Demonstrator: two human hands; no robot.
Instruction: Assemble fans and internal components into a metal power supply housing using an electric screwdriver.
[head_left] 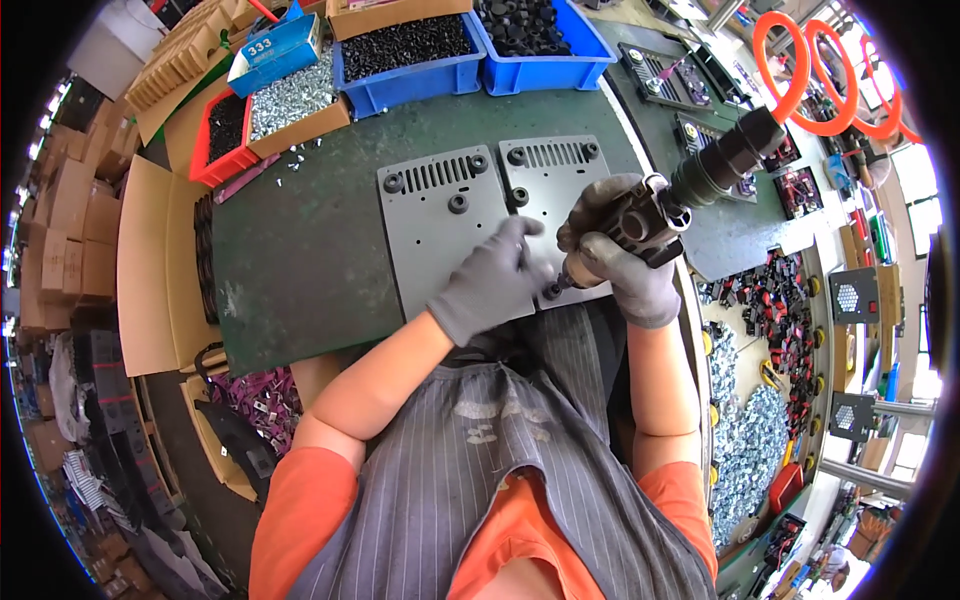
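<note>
Two grey metal plates lie side by side on the green table. Both the left plate (425, 235) and the right plate (552, 185) have a row of slots and round black feet at the far end. My gloved right hand (625, 255) is closed around a power screwdriver (640, 222), its tip down at a black foot (551, 290) near the right plate's near edge. My gloved left hand (492, 275) is over the near right part of the left plate, close to the driver tip. Its fingers look bent but are smeared by motion; whatever they may hold is hidden.
Blue bins (410, 70) of black parts stand at the back. A carton of silvery screws (292, 98) and a red bin (222, 140) are back left. An orange coiled hose (785, 65) runs from the driver. Loose metal parts (750, 450) lie at the right.
</note>
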